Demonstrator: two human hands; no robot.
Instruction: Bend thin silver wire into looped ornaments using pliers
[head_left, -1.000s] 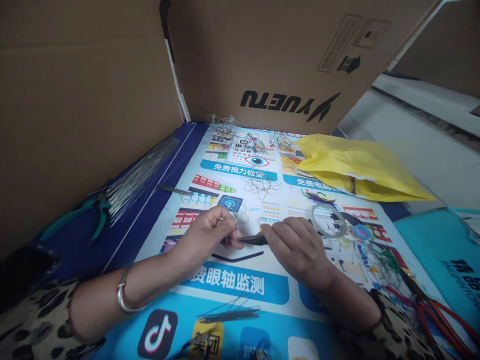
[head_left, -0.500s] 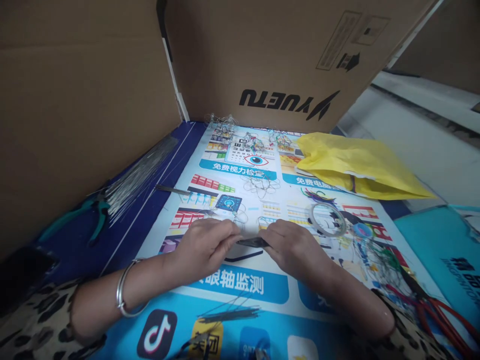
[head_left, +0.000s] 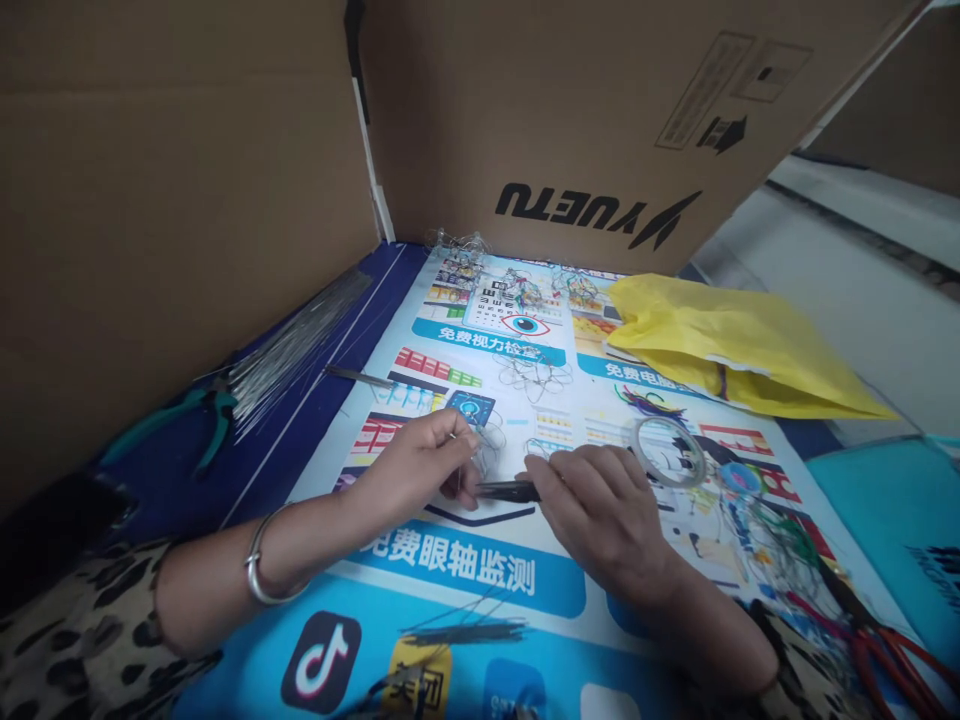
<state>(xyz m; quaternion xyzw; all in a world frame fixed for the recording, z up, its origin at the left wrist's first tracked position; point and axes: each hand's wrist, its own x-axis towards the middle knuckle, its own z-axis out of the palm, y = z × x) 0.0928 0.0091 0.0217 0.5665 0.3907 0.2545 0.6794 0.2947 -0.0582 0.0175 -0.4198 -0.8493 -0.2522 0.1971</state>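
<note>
My right hand is wrapped round a dark pair of pliers, its jaws pointing left. Most of the handles are hidden in the palm. Close to the jaw tips, my left hand pinches a thin wire, mostly hidden by the fingers. Just behind the fingertips is a bent wire loop. Farther back on the printed sheet lies a flower-shaped wire piece.
At the left are teal-handled pliers and a bundle of straight wires. A tape roll, a yellow bag and red-handled scissors are at the right. Dark wires lie in front. Cardboard walls stand behind.
My hands have moved slightly apart, and the right hand has turned so that more of the pliers shows. My left fingers have shifted their pinch near the jaws. The view has moved slightly.
</note>
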